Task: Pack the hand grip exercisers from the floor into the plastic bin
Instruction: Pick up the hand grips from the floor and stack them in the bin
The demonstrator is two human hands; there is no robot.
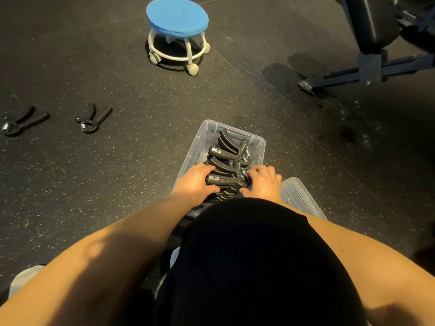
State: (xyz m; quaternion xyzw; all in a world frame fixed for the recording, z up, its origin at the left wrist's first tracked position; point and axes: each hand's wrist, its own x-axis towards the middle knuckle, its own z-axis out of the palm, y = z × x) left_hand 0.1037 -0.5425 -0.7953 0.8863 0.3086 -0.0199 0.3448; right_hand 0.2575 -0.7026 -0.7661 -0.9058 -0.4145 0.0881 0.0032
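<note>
A clear plastic bin (200, 142) stands on the dark floor in front of me, holding a row of several black hand grip exercisers (227, 147). The nearest exerciser (223, 180) lies on top of the row. My left hand (196, 182) grips its handle end, fingers curled over it. My right hand (263, 182) pinches its spring end. Two more exercisers lie loose on the floor to the left, one (94, 118) nearer the bin and one (24, 121) by the frame's left edge. My dark-clothed knee hides the bin's near end.
A clear bin lid (299, 196) lies to the right of the bin. A blue-topped rolling stool (177, 31) stands farther back. A weight bench frame (367, 69) occupies the upper right. A light shoe (23, 278) shows at lower left.
</note>
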